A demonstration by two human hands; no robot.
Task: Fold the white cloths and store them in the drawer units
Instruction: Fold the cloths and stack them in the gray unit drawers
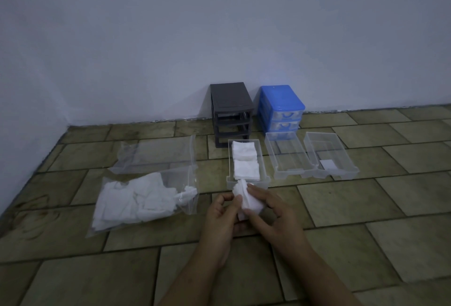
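Observation:
Both hands hold one small white cloth (247, 200) above the tiled floor, just in front of a clear drawer (264, 178). My left hand (220, 220) pinches its left edge. My right hand (274, 215) grips its right side with thumb and fingers. Two folded white cloths (245, 160) lie inside that drawer. A clear bag (136, 202) full of white cloths lies on the floor to the left. Against the wall stand a dark grey drawer unit (230, 108) with its slots open and a blue drawer unit (280, 105).
Two more clear drawers (284, 159) (329, 156) lie on the floor at right; the far right one holds a small white slip. An empty clear bag (156, 153) lies behind the full one. The white wall runs along the back and left.

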